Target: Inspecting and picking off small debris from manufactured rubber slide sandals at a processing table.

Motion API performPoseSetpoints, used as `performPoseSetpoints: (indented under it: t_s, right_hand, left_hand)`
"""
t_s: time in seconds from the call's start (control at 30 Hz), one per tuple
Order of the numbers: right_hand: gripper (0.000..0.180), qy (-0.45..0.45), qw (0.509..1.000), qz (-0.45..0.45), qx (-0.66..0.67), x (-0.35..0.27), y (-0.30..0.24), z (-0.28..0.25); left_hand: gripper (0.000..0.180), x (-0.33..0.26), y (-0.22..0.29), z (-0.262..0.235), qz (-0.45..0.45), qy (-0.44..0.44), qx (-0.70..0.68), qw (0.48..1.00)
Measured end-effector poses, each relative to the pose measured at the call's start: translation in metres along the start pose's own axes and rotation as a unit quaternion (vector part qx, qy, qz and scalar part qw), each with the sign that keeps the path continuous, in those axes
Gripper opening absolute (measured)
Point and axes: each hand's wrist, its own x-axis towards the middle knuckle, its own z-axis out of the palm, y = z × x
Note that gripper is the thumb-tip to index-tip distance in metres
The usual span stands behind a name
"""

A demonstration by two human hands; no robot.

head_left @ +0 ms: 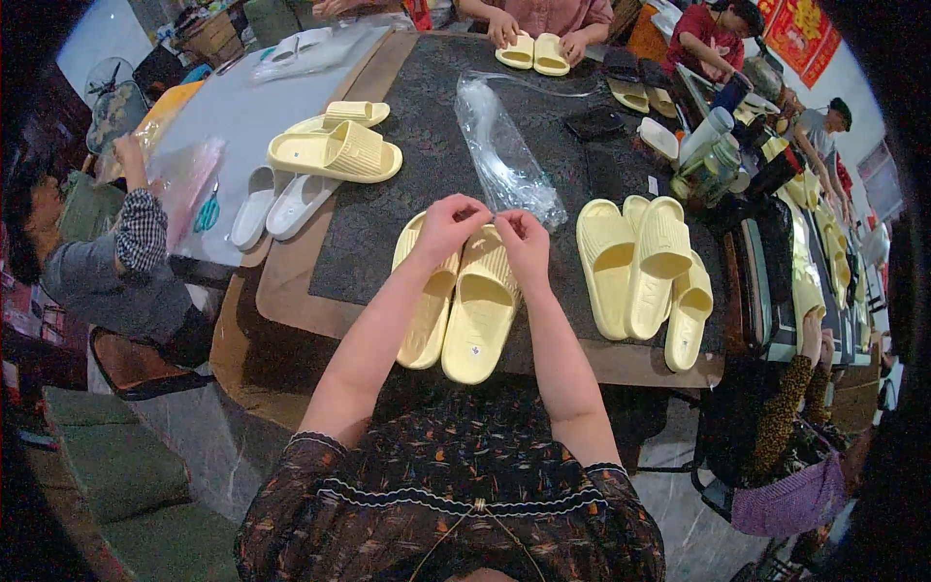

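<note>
A pair of pale yellow slide slippers lies side by side at the table's near edge, the left slipper (419,328) partly under my forearm and the right slipper (477,335) with a small round sticker on its heel. Over their toe ends, my left hand (454,227) and my right hand (525,244) meet with thumbs and fingers pinched together. Whatever sits between the fingertips is too small to make out. Just beyond my hands lies a crumpled clear plastic bag (493,136). To the right, several more yellow slippers (611,267) rest, some stacked.
Yellow slippers (339,155) lie stacked at the left beside a white pair (303,206). Teal scissors (207,211) lie on the grey table (301,107). A glass jar (711,170) and a bottle (706,134) stand at the right. Across the table, a person handles yellow slippers (533,53).
</note>
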Motion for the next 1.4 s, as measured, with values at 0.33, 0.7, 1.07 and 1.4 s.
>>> performPoseSetpoints:
  t_s: [0.33,0.7,1.07,1.4]
  right_hand:
    - [0.012,0.025,0.998,0.027,0.046,0.0,0.001,0.001]
    - [0.011,0.002,1.0,0.01,0.02,-0.002,-0.002,0.001]
    - [0.011,-0.023,0.999,0.024,0.008,-0.001,0.0,0.001]
    - [0.012,-0.02,0.999,0.014,0.027,-0.001,0.002,0.001]
  left_hand:
    - [0.018,0.001,-0.003,0.0,0.01,0.069,-0.044,0.997]
    - [0.016,0.001,-0.003,-0.001,-0.001,0.056,-0.048,0.997]
    - [0.016,-0.001,-0.002,-0.001,-0.023,0.021,-0.035,0.999]
    - [0.018,0.0,-0.002,-0.001,-0.044,-0.021,-0.017,0.999]
